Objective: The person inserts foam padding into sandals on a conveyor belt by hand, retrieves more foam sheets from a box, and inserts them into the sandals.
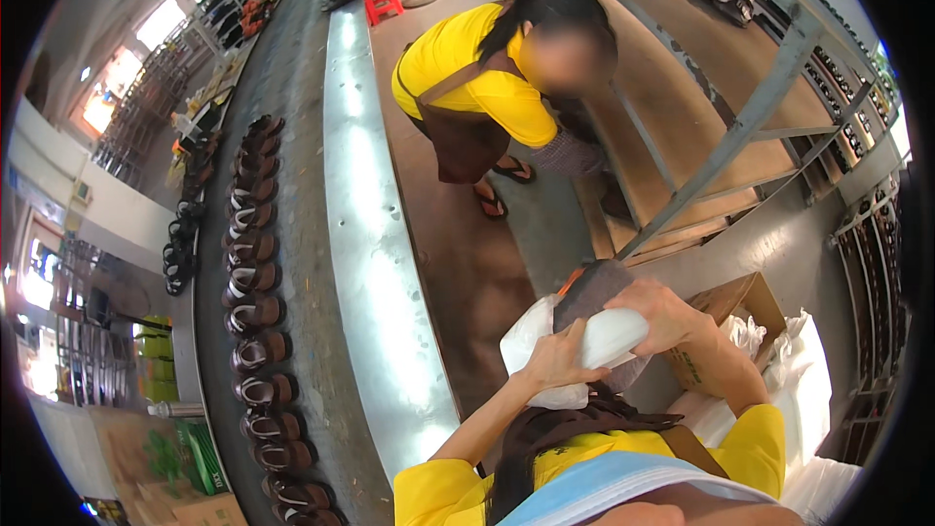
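Observation:
In front of my body, both hands close around a soft white bundle (612,335), which looks like white plastic or tissue bunched together. My left hand (555,358) grips its left side, fingers wrapped over the front. Over the right end curls my right hand (654,314). A loose white sheet (526,336) hangs out to the left of my left hand. Just beyond the bundle is a dark grey piece (594,290) with an orange edge; its kind is unclear. What lies inside the white wrapping, if anything, is hidden.
To my left a dark conveyor belt (307,185) carries a row of brown sandals (255,278), edged by a shiny metal strip (365,195). A co-worker in yellow (458,58) bends at a wooden-shelved metal rack (672,127). White bags (804,360) and a cardboard box (745,302) stand at my right.

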`<move>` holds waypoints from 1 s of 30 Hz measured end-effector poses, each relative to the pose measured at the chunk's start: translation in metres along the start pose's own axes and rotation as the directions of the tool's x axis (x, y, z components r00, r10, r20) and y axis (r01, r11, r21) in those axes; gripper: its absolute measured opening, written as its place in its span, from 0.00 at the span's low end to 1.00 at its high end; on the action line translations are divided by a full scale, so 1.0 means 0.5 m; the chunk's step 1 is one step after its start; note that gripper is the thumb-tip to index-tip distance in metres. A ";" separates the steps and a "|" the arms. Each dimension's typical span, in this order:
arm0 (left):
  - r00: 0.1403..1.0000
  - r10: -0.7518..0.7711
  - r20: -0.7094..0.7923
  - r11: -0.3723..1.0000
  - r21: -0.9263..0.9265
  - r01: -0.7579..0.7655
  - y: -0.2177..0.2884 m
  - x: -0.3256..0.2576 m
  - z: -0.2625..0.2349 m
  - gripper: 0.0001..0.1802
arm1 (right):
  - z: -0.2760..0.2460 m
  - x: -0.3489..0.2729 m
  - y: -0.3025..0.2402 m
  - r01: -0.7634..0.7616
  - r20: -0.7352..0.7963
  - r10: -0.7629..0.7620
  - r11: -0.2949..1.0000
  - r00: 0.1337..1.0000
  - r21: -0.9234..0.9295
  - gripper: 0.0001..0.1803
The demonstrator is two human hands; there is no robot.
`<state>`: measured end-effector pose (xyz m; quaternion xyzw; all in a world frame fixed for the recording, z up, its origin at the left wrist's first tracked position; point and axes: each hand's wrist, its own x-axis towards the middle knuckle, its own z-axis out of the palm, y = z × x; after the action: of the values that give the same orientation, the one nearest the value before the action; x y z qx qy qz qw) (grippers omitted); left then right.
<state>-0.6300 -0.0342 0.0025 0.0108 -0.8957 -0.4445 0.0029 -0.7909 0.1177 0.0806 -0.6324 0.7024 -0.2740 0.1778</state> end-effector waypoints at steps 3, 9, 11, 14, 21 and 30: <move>0.998 0.063 -0.026 0.998 0.016 -0.062 0.001 0.000 -0.013 0.38 | 0.000 0.000 -0.010 0.015 -0.015 -0.015 1.000 1.000 0.008 0.33; 0.989 0.110 -0.098 0.989 -0.093 -0.119 0.035 0.003 -0.010 0.45 | -0.035 -0.027 -0.060 -0.012 -0.057 0.008 0.998 0.998 -0.060 0.33; 0.994 0.077 -0.073 0.993 -0.082 -0.083 0.052 0.003 -0.005 0.46 | -0.044 -0.040 -0.080 -0.025 -0.068 0.019 0.995 0.998 -0.092 0.33; 0.996 0.068 -0.066 0.996 -0.056 -0.071 0.063 0.015 0.003 0.43 | -0.060 -0.062 -0.107 -0.068 -0.128 0.046 0.983 0.991 -0.169 0.34; 0.951 0.065 -0.303 0.963 -0.230 -0.139 0.097 0.049 -0.016 0.36 | -0.130 -0.097 -0.162 -0.134 -0.382 -0.010 0.927 0.924 -0.350 0.38; 0.631 -0.465 -0.621 0.300 -0.781 -0.548 0.053 0.019 -0.193 0.32 | 0.128 -0.460 0.460 -0.670 -0.551 0.713 0.664 0.433 0.332 0.16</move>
<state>-0.6385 -0.0953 0.0818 0.1690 -0.3484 -0.8279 0.4058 -0.9031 0.3459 -0.1325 -0.1489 0.9047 -0.3969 0.0427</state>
